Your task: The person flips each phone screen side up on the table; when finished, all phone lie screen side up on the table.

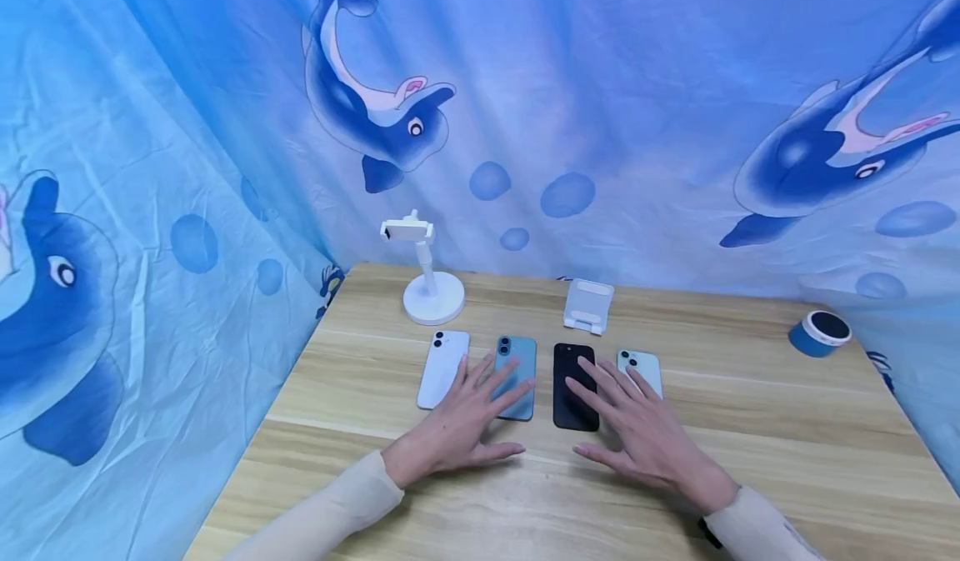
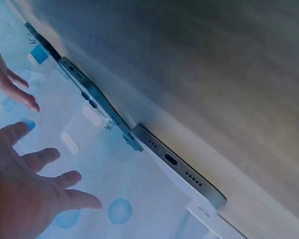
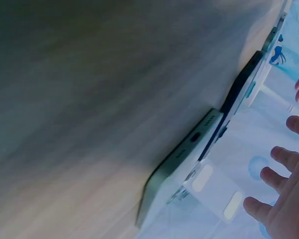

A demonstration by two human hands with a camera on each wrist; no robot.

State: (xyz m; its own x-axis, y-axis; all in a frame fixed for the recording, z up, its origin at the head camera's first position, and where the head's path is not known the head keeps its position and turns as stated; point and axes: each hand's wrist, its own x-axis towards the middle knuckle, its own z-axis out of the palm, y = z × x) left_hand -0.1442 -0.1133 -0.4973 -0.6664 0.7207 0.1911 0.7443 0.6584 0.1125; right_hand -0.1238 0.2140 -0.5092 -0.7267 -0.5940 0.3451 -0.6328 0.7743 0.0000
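Side by side on the wooden table lie a white phone (image 1: 441, 378), a teal phone (image 1: 527, 361), a black phone (image 1: 572, 398) and a pale mint phone (image 1: 651, 369), camera sides up. My left hand (image 1: 463, 421) hovers with fingers spread over the white and teal phones, holding nothing. Over the black and mint phones my right hand (image 1: 643, 432) is spread likewise, with nothing in it. Both wrist views show a gap between the fingers and the phones; the charging-port end of the white phone (image 2: 182, 169) and of the mint phone (image 3: 182, 154) faces the cameras.
A white round-based phone stand (image 1: 433, 298) stands at the back left of the table (image 1: 750, 378). Behind the phones is a small white folding stand (image 1: 588, 304). A blue and white cylinder (image 1: 817, 333) with a dark top sits at the right. Blue dolphin-print curtains (image 1: 637, 86) border the table.
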